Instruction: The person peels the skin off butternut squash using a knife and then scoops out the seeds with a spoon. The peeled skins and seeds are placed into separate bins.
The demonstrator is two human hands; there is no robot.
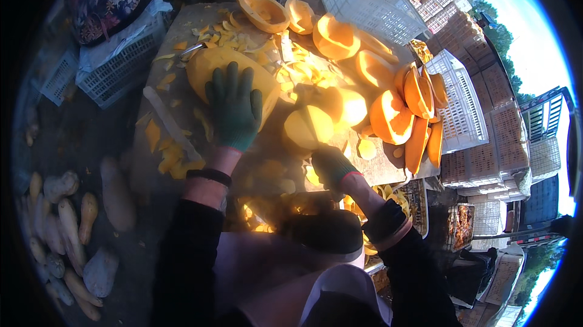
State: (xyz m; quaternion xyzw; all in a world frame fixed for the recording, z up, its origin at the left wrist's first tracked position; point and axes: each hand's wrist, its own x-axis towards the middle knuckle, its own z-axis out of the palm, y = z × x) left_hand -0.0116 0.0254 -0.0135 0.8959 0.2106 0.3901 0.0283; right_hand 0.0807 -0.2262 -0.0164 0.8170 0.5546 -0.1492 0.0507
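My left hand point(234, 108), in a green knit glove, lies flat with fingers spread on a large peeled squash point(205, 72) on the board. My right hand point(332, 165), gloved alike, is curled low beside a pale cut squash end point(309, 126). Whatever may be inside its fingers is hidden. Another sunlit piece of peeled squash point(348, 106) sits just beyond. A shiny metal tool point(193, 49), partly covered, shows at the far side of the large squash.
Hollowed orange squash halves point(337, 38) line the board's far edge, with cut pieces point(391, 117) stacked right. Peelings point(305, 69) litter the board point(182, 22). A long pale stick point(168, 117) lies left. Whole squashes point(68, 222) cover the left ground. White plastic crates point(373, 3) stand behind.
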